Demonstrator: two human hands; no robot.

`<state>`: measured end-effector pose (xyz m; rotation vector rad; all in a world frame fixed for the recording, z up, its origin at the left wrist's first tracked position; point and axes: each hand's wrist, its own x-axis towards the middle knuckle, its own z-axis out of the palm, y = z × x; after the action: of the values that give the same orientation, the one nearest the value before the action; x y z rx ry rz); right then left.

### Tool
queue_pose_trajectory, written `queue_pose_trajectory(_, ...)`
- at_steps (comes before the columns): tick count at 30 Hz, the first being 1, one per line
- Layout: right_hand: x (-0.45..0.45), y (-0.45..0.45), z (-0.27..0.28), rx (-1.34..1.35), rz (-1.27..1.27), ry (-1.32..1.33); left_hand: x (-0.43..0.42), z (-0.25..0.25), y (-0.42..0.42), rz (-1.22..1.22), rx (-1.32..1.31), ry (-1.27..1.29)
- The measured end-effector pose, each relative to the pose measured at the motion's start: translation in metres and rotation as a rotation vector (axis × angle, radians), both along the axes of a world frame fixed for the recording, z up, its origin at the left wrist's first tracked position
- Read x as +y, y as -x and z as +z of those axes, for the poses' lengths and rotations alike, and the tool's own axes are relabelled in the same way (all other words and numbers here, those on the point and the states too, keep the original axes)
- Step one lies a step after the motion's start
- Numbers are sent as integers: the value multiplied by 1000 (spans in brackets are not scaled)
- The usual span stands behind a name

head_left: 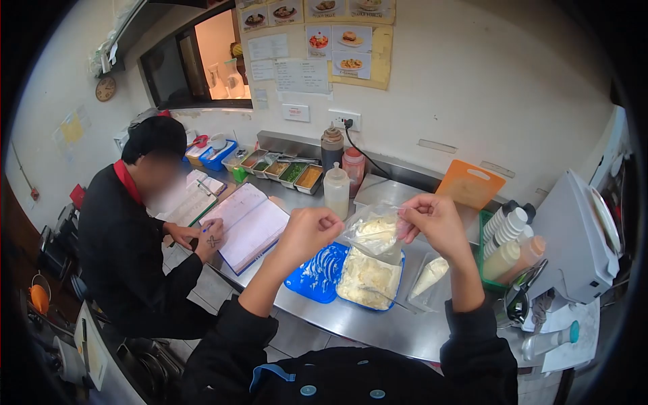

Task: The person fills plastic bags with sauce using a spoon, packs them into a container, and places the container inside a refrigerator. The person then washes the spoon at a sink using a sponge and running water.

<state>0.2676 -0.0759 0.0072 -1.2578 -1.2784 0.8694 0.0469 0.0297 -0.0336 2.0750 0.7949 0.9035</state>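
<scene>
Clear plastic bag (373,229), holding pale, creamy filling, is raised between the two hands above an open blue-rimmed tub (403,268). The right hand (432,221) pinches one side; the left hand (307,233) is curled at the other, its grip on the film unclear. The bag looks thin and crumpled, its contents lumpy. Below the right hand, one filled bag (430,278) lies on the steel surface (344,327); plenty of filling remains unbagged in the tub.

Even indoor light, warm glow in the window (221,64), soft glare on the counter (378,331); fisheye-bowed edges, black corners
</scene>
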Motion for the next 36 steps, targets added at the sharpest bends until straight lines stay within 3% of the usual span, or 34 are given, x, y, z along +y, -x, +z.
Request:
queue_pose_trajectory(6,-8,-6,15,36,-112,-88,-3,40,-17,-159,78,5)
queue_pose_trajectory(8,-11,-8,10,55,-154,-119,-8,47,-18,-95,-95,-64)
queue_pose_trajectory(11,-10,-16,-25,-25,-320,-207,-4,12,-23,-151,57,-133)
queue_pose_trajectory(13,-4,-24,-57,-495,-260,89,-1,-11,-21,-189,120,-197)
queue_pose_trajectory(15,-2,-22,-57,-410,-289,57,6,-4,-13,-49,187,-92)
queue_pose_trajectory(21,5,-9,1,-171,-95,56,13,30,5,-125,151,16)
queue_pose_trajectory(24,10,1,17,-4,49,33,3,32,16,-48,-190,-5)
queue_pose_trajectory(25,12,5,21,-1,49,33,3,26,19,-47,-187,-5)
queue_pose_trajectory(27,13,10,28,130,115,-1,6,6,20,-90,-315,-410)
queue_pose_trajectory(29,7,11,34,165,143,-2,-5,-8,14,-112,-304,-404)
queue_pose_trajectory(31,3,10,36,200,174,-8,-24,-9,-4,-136,-600,-159)
queue_pose_trajectory(32,1,10,36,193,166,-2,-31,-2,-11,-90,-646,-180)
queue_pose_trajectory(33,-1,10,35,188,157,8,-33,9,-7,-85,-647,-177)
queue_pose_trajectory(35,-5,13,34,194,145,18,-31,30,0,-187,-188,-241)
queue_pose_trajectory(36,-7,13,34,198,129,20,-25,37,-2,-205,-173,-492)
